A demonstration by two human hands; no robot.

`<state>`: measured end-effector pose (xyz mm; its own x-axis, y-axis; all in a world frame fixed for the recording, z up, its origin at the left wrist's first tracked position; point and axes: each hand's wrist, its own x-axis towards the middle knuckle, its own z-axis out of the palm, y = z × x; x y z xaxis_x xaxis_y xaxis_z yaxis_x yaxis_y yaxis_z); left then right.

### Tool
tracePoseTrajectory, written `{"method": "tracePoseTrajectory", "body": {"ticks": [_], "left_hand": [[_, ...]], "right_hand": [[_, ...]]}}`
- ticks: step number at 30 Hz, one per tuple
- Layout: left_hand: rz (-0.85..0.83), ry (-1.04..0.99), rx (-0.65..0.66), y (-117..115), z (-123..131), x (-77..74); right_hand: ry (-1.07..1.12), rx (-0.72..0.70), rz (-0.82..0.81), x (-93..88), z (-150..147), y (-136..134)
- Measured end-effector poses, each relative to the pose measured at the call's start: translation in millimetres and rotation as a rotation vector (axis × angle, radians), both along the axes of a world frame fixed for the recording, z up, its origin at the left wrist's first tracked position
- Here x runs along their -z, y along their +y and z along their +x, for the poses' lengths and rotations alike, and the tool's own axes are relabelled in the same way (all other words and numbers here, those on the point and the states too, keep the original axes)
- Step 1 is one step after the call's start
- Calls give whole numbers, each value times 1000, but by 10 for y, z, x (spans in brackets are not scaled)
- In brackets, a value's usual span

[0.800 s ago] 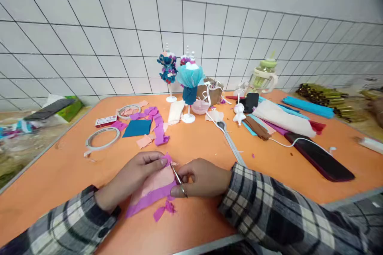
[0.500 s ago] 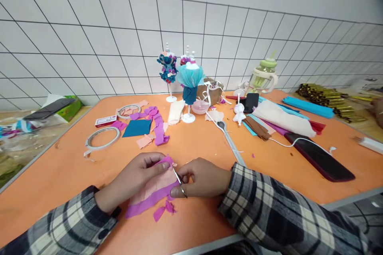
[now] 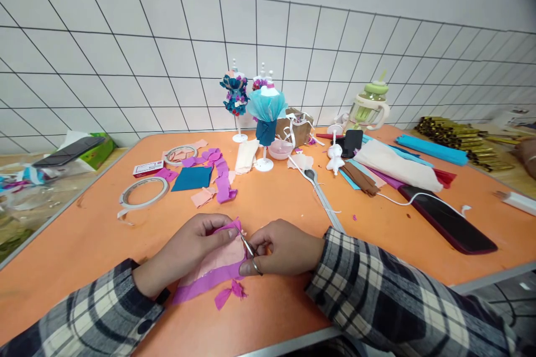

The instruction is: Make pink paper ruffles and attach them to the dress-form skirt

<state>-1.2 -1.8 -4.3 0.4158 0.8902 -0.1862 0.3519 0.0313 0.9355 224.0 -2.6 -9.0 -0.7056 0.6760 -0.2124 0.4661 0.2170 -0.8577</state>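
Pinching the paper (image 3: 221,255), the left hand (image 3: 190,248) sits just beside the right hand (image 3: 287,248), which grips scissors (image 3: 247,245) at the paper's edge.

Clock positions from view centre. Tabletop (image 3: 268,195): orange, grey edging (image 3: 288,342). 12 o'clock: wall (image 3: 272,22), white with dark grid; miniature dress (image 3: 268,105), turquoise above, deep blue below. 2 o'clock: bottle (image 3: 363,116), pale green and cream. 3 o'clock: flat roll (image 3: 431,149), bright blue; tubes (image 3: 450,139), metallic gold. 4 o'clock: right sleeve (image 3: 397,284), black, grey and cream plaid. Between 6 and 7: scissors (image 3: 245,242), silver. 7 o'clock: layered sheet (image 3: 220,259), peach with violet border. 8 o'clock: left sleeve (image 3: 84,312), matching plaid. 9 o'clock: square sheet (image 3: 191,178), dark blue.
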Motion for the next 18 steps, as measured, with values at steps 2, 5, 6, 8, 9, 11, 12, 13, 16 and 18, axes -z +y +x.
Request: {"method": "tracePoseTrajectory", "body": {"ticks": [2,5,6,8,9,11,12,13,16,18], "left_hand": [[-2,-6,7,-3,5,-1],[-36,-46,14,-8,10,4],[-41,-55,13,-8,9,7],[-26,-57,4,-7,6,14],[-16,-55,1,-6,3,17],[-12,-55,-1,-6,-1,21],[-16,-54,-2,-8,-1,21],[-23,-51,-1,-11,-1,19],[-23,-43,-1,-23,3,10],[-25,-51,-9,-28,7,4]], "right_hand": [[10,-3,8,-2,-3,-3],[11,-1,15,4,-7,0],[7,2,10,8,-8,2],[5,7,0,15,-9,6],[4,7,-2,17,-9,8],[2,3,0,14,-10,9],[-1,0,3,10,-10,9],[-4,-3,8,5,-10,9],[-8,-2,15,-1,-8,9],[-4,6,7,5,-5,10]]}}
